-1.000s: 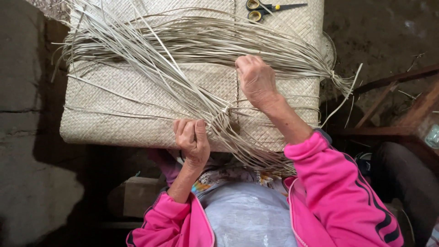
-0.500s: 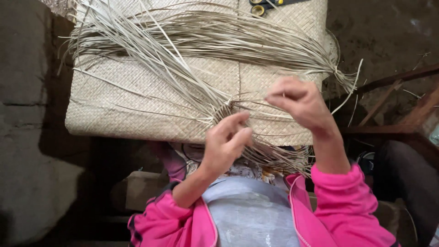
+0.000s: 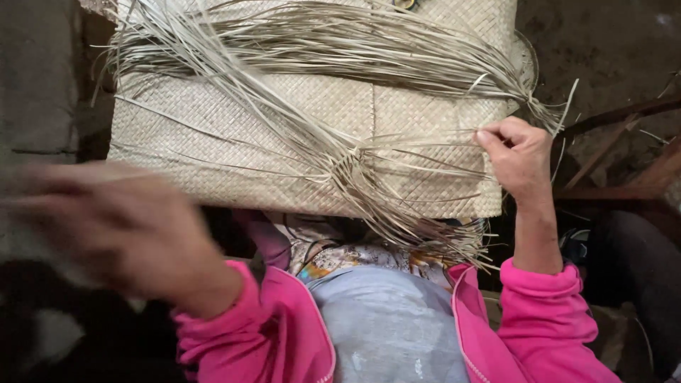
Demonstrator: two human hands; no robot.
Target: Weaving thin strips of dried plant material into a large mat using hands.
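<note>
One big woven mat [image 3: 234,135] fills the top half of the frame, folded into a thick pale block. It seems to sit on the person's lap, but what holds it up is hidden.

Two bundles of long dry strips lie on top of it. The far bundle [image 3: 340,50] runs across the top of the frame and is tied at the right end. The near bundle [image 3: 284,120] slants down from the upper left to a small knot [image 3: 349,169] near the middle, and its loose ends spill over the front edge of the mat.

The right hand [image 3: 521,159] is at the right edge of the mat, in the middle right of the frame. It is pinching one thin strip [image 3: 425,135] between thumb and fingertips. The strip runs from the fingers left toward the knot and looks pulled straight.

The left hand [image 3: 120,227] is in the lower left of the frame, off the mat and well away from the knot. It is a blur, so I cannot tell if it is open or closed, or holding anything.

To do this well, I think the strip should be pulled slowly and flat, straight away from the knot, so it slides free and does not snap. It may help to pinch only that one strip, so no others tangle.
</note>
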